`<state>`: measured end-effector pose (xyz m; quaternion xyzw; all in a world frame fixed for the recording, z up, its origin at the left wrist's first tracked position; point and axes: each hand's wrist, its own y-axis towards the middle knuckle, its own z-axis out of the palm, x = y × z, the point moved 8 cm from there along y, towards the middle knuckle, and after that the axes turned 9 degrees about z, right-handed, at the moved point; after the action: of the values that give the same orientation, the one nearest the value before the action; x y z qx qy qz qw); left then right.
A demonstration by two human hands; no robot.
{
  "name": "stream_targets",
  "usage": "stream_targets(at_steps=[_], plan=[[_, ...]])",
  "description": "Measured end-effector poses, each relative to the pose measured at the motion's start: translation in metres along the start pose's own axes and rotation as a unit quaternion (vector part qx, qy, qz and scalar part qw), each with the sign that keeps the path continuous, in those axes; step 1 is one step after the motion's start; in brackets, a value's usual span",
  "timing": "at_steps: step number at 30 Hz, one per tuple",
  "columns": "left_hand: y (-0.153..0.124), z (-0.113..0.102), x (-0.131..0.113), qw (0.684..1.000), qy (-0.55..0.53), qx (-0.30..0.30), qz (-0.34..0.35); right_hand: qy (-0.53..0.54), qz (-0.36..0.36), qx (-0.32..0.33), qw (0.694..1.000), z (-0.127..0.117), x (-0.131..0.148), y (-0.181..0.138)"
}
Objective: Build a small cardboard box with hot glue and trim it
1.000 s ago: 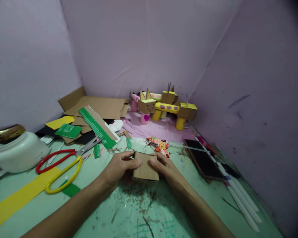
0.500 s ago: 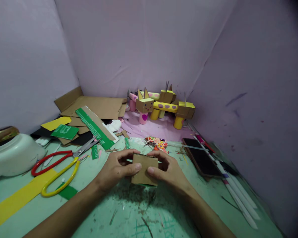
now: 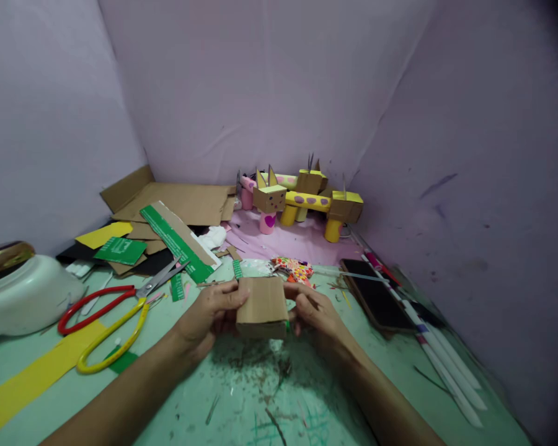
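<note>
Both hands hold a small brown cardboard piece (image 3: 261, 305) just above the green table (image 3: 242, 396) in the middle of the view. My left hand (image 3: 209, 316) grips its left edge, thumb on top. My right hand (image 3: 312, 310) grips its right edge with curled fingers. The piece is folded like a box and a bit of green shows at its lower right corner.
Red and yellow scissors (image 3: 116, 310) lie to the left beside a yellow strip (image 3: 28, 381) and a white container (image 3: 25, 294). Cardboard sheets (image 3: 181, 201) and green card pile up behind. Cardboard animal figures (image 3: 302, 198) stand at the back. A dark phone (image 3: 376, 300) and white sticks (image 3: 446, 365) lie right.
The cardboard piece has been turned in my hands from standing upright to lying with a broad face up. Both hands shifted slightly with it.
</note>
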<state>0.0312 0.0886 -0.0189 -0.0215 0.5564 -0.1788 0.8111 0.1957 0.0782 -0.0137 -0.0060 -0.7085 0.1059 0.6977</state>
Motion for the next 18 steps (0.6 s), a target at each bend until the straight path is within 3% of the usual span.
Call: stream_targets(at_steps=[5, 13, 18], plan=[[-0.002, -0.007, 0.006, 0.987, -0.1, -0.098, -0.077, -0.026, -0.096, 0.002, 0.995, 0.002, 0.014, -0.007], [-0.006, 0.011, 0.023, 0.985, -0.111, -0.058, -0.122, -0.128, -0.127, -0.033, 0.983, 0.011, 0.024, -0.016], [-0.007, 0.015, 0.023, 0.989, -0.098, -0.034, -0.105, -0.115, -0.128, -0.047, 0.984, 0.009, 0.024, -0.015]])
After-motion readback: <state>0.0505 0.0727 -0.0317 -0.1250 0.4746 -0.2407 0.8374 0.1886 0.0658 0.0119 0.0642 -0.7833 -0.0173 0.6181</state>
